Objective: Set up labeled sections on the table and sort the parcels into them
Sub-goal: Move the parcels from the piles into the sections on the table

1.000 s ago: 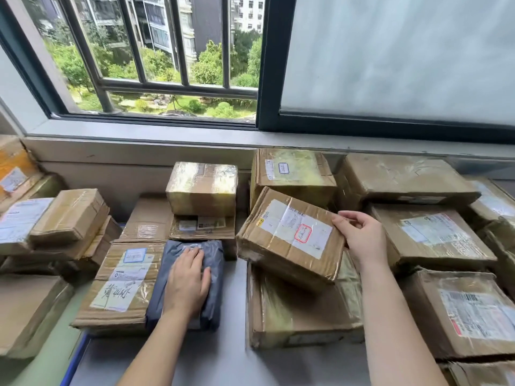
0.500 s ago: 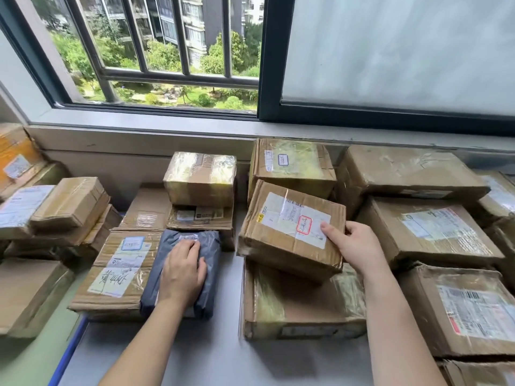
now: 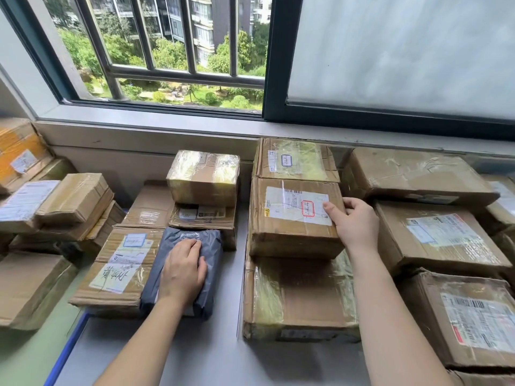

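Note:
My right hand (image 3: 352,222) grips the right edge of a brown box with a red-stamped white label (image 3: 289,227), thumb on its top. That box lies flat on a larger taped box (image 3: 295,299) on the grey table (image 3: 223,360). My left hand (image 3: 182,270) rests on a dark grey poly-bag parcel (image 3: 213,246), fingers slightly bent over it. The bag lies beside a flat box with a handwritten label (image 3: 119,263).
Cardboard parcels crowd the table: a small box stacked on another (image 3: 203,178) behind the grey bag, one with a blue-stamped label (image 3: 295,160) by the wall, several large boxes (image 3: 440,240) on the right, a pile (image 3: 55,207) at the left. A window sill runs behind.
The red-stamped box was tilted up in my right hand; it has been lowered and now lies flat on the larger box. My left hand stayed on the grey bag.

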### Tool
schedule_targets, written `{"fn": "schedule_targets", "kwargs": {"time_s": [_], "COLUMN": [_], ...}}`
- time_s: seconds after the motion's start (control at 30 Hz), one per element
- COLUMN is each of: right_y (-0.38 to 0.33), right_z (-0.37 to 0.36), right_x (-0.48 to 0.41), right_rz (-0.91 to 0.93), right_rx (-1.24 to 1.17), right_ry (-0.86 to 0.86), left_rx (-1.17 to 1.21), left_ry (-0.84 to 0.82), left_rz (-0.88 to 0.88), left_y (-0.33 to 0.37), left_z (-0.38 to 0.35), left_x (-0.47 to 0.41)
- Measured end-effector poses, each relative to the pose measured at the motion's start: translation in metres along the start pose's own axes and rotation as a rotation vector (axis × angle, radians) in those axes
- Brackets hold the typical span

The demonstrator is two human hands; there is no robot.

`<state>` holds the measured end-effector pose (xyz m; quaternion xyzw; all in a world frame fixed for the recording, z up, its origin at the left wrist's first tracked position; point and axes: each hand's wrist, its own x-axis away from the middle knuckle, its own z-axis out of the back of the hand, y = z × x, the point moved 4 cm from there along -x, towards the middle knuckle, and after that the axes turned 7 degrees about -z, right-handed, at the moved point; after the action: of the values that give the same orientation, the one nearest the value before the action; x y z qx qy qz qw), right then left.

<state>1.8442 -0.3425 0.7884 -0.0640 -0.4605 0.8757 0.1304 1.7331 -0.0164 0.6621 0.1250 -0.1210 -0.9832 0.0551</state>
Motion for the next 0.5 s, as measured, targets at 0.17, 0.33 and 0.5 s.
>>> {"fn": "schedule_targets", "kwargs": {"time_s": [0.17, 0.33, 0.5], "right_y": [0.001, -0.010, -0.034], "right_z": [0.003, 0.016, 0.015], "right_x": [0.009, 0.013, 0.023], "right_rz": [0.009, 0.087, 0.253], "right_rx": [0.036, 0.052, 0.075], "right_ry": [0.018, 0.105, 0.148], "left_rx": [-0.048, -0.098, -0.084], "left_ry": [-0.025, -0.098, -0.079], "left_rz": [-0.007, -0.028, -0.052], "left_y": [0.000, 0.002, 0.000], "left_z": [-0.001, 0.001, 0.013], "left_x": [0.000, -0.001, -0.003]}}
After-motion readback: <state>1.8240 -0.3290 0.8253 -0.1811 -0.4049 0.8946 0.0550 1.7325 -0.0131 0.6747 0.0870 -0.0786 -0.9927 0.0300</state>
